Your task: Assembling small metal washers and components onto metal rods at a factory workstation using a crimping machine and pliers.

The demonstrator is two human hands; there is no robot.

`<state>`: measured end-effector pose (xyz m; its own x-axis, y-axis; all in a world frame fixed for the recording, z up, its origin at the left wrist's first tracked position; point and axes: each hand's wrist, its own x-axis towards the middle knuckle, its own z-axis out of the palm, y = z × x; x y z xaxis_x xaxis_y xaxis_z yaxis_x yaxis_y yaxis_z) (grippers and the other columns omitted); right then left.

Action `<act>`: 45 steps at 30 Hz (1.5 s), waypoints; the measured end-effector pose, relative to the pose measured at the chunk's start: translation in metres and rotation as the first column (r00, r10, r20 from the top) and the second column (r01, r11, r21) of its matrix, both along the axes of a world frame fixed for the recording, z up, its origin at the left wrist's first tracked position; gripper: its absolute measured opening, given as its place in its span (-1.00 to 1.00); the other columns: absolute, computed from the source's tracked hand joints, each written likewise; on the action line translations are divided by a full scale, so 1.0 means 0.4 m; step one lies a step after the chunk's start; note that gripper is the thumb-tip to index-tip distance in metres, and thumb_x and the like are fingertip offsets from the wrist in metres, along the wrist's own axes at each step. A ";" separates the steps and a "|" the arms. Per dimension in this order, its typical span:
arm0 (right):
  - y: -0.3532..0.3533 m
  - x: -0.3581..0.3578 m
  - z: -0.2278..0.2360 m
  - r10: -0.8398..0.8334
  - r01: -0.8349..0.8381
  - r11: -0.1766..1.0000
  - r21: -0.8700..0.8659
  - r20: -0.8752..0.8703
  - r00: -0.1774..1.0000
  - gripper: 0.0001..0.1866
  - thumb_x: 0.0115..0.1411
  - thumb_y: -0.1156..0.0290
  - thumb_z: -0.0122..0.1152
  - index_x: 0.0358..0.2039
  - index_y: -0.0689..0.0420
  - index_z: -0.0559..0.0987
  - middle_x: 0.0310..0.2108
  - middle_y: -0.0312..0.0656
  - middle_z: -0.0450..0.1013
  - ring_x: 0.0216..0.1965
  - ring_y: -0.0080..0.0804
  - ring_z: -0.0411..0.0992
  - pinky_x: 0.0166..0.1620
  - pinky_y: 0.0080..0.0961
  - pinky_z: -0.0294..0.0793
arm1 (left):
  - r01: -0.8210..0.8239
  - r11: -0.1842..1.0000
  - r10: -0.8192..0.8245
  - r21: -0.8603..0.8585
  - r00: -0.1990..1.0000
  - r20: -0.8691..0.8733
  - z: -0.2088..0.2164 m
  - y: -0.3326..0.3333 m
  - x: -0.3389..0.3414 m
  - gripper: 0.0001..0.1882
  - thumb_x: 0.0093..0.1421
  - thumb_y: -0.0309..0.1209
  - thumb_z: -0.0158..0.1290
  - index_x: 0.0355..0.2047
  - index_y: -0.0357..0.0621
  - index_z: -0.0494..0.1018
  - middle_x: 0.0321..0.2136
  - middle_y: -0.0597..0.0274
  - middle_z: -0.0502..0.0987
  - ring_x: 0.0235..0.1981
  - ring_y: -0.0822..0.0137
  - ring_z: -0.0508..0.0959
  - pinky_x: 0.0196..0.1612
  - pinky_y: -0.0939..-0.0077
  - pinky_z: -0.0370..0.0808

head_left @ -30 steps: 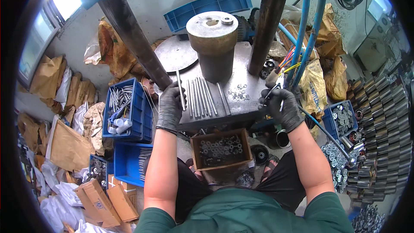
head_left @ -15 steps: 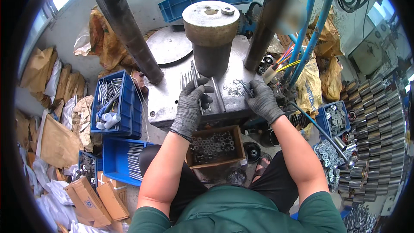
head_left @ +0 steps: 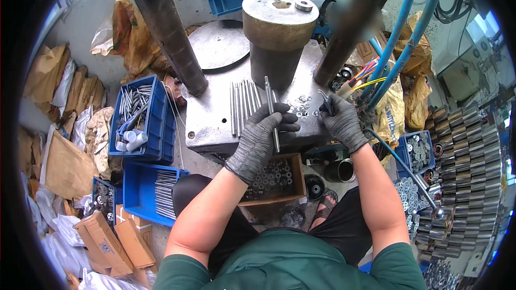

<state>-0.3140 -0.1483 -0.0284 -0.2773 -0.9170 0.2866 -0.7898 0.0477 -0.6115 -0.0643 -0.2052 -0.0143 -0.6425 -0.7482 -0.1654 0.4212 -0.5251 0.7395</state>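
My left hand (head_left: pixel 257 140), in a grey knitted glove, is closed around a slim metal shaft (head_left: pixel 270 96) that stands tilted above the front edge of the steel plate (head_left: pixel 207 118). Beside it, a row of similar shafts (head_left: pixel 244 102) lies on the plate. My right hand (head_left: pixel 345 124), gloved alike, grips pliers (head_left: pixel 324 98) with slim tips pointing up; the handles are mostly hidden in the palm. Between the two hands, several small metal rings (head_left: pixel 305 105) are scattered on the plate.
A thick steel cylinder (head_left: pixel 277 48) stands behind the shafts, between dark columns (head_left: pixel 166 32). Below the plate sits a box of small round parts (head_left: pixel 274 180). Blue bins (head_left: pixel 138 113) of rods stand at left. Blue hoses (head_left: pixel 411 37) and stacked metal tubes (head_left: pixel 473 161) are at right.
My left hand has moved right, away from the row, with the shaft now held between the row and the rings. My right hand keeps the pliers, their tips now turned up. The view has shifted slightly.
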 end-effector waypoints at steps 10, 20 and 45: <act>0.018 -0.004 0.018 -0.005 0.012 0.997 0.076 -0.086 0.996 -0.73 0.07 0.53 0.29 -0.17 0.17 0.54 -0.37 -0.08 0.56 -0.33 -0.15 0.56 -0.22 -0.33 0.53 | 0.014 1.000 -0.014 -0.009 0.999 0.044 0.020 0.021 -0.007 -0.70 0.37 -0.37 -0.02 0.05 -0.21 0.41 -0.16 -0.02 0.62 -0.32 0.26 0.67 -0.33 0.48 0.64; 0.130 0.157 0.142 0.115 -0.075 0.993 -0.093 0.915 0.386 -0.27 0.07 0.66 0.34 0.29 0.19 0.35 -0.26 -0.25 0.54 -0.20 -0.50 0.51 -0.06 -0.54 0.53 | 0.068 0.968 -0.003 -0.242 0.966 0.260 0.013 0.069 -0.042 -0.85 0.29 -0.42 0.17 -0.17 -0.11 0.45 -0.45 0.39 0.50 -0.56 0.62 0.41 -0.53 0.74 0.35; 0.191 0.140 0.185 0.271 -0.316 0.943 -0.108 -0.304 0.913 -0.35 -0.26 0.53 0.28 0.00 0.07 0.57 -0.19 -0.15 0.52 -0.15 -0.01 0.46 -0.08 -0.10 0.44 | -0.049 0.997 0.042 0.053 0.991 0.129 0.006 0.034 -0.007 -0.90 0.34 -0.43 0.08 -0.22 -0.16 0.40 -0.32 0.08 0.60 -0.50 0.49 0.49 -0.56 0.69 0.38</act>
